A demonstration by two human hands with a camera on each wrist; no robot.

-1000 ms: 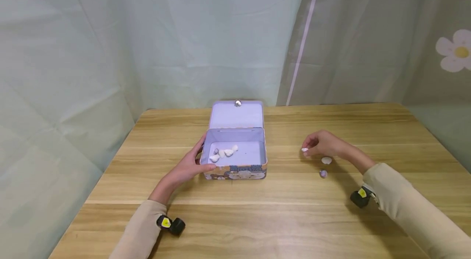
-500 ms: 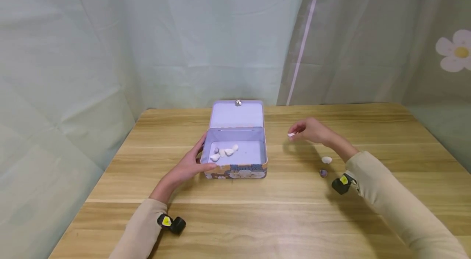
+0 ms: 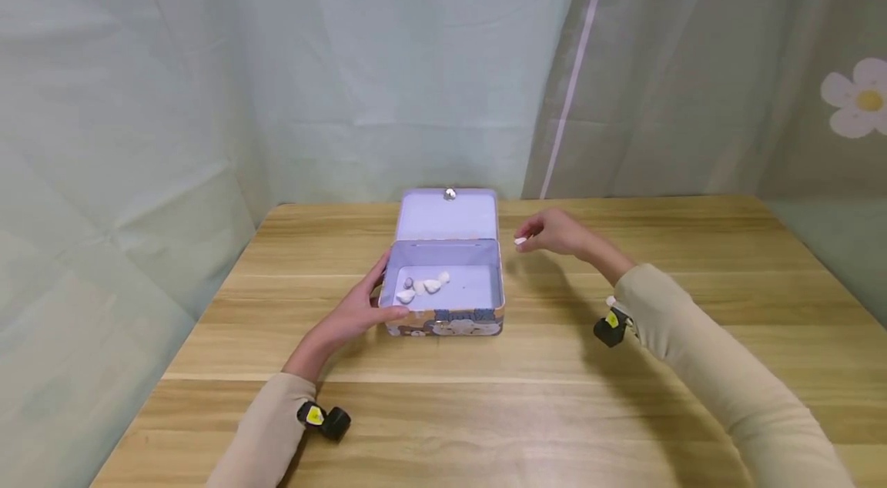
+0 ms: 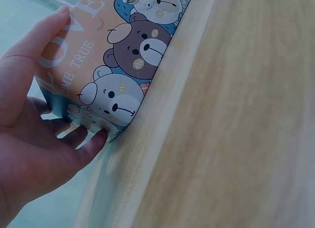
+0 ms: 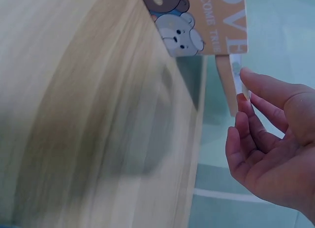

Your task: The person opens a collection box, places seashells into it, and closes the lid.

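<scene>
An open tin box [image 3: 443, 315] with cartoon bears on its sides stands mid-table, its lid [image 3: 448, 216] tipped back. Several white shells [image 3: 423, 288] lie in its left half. My left hand [image 3: 356, 311] grips the box's front-left corner, thumb on the front rim. The left wrist view shows that hand [image 4: 29, 119] clasping the bear-printed box [image 4: 123, 55]. My right hand [image 3: 550, 232] hovers just right of the lid and pinches a small white shell [image 3: 520, 241]. In the right wrist view the fingers [image 5: 256, 134] hold the shell [image 5: 237, 78] near the box [image 5: 202, 21].
The wooden table [image 3: 485, 411] runs wide on both sides of the box. A bit of another white shell [image 3: 609, 302] peeks out beside my right sleeve. Pale curtains hang behind, with a flower print [image 3: 859, 97] at the right.
My right hand has risen from the table at the right and moved left toward the box with the white shell pinched. The left hand and box have stayed put.
</scene>
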